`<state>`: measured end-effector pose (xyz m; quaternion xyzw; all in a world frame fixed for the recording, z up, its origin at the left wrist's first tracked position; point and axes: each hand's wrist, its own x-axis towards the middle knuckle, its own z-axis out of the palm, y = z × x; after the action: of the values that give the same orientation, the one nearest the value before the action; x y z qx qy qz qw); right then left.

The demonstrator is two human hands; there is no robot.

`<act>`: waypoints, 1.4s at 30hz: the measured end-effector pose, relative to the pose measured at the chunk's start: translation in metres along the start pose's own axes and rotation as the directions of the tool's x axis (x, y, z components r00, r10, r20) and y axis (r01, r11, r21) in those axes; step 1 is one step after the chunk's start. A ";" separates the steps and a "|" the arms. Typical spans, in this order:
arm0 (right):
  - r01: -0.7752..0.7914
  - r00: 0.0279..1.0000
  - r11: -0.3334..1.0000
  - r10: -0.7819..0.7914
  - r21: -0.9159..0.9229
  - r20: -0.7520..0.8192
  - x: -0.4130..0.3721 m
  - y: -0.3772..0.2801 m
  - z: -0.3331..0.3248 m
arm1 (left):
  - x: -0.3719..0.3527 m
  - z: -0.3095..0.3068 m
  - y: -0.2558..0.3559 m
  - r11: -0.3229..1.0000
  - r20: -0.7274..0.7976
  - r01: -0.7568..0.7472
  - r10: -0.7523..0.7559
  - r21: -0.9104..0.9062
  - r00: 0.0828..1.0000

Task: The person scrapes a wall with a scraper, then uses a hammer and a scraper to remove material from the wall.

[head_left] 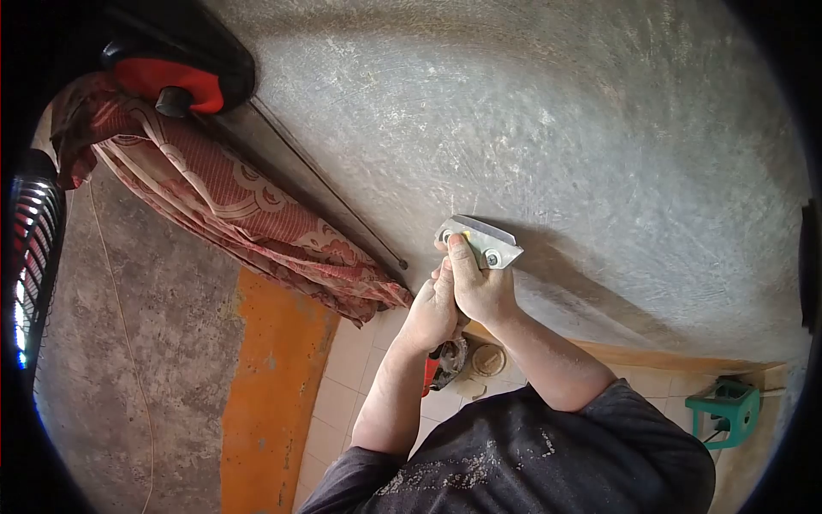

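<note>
The metal scraper (481, 242) lies just beyond the fingers, its edge against the grey wall (599, 146). The right hand (479, 287) presses its thumb along the scraper's near side; the left hand (431, 315) is curled shut just below. A red curtain (265, 206) hangs at left; a green stool (724, 413) stands near right.
</note>
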<state>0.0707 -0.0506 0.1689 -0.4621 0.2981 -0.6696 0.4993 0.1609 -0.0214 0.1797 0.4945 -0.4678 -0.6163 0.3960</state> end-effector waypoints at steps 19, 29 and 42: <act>-0.146 0.989 0.923 0.138 0.357 0.047 0.002 0.011 0.003 | 0.004 0.005 -0.006 0.746 -0.112 -0.301 0.447 0.594 0.887; -0.119 0.991 0.956 0.131 0.267 -0.028 -0.003 -0.004 0.006 | 0.010 0.007 -0.017 0.784 -0.166 -0.385 0.515 0.486 0.841; -0.076 0.995 0.971 0.087 0.228 -0.039 0.001 -0.007 0.005 | 0.002 0.009 0.000 0.958 -0.116 -0.131 0.165 0.256 0.980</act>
<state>0.0722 -0.0487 0.1772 -0.3732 0.2507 -0.6891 0.5683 0.1513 -0.0219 0.1795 0.5444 -0.5486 -0.4867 0.4072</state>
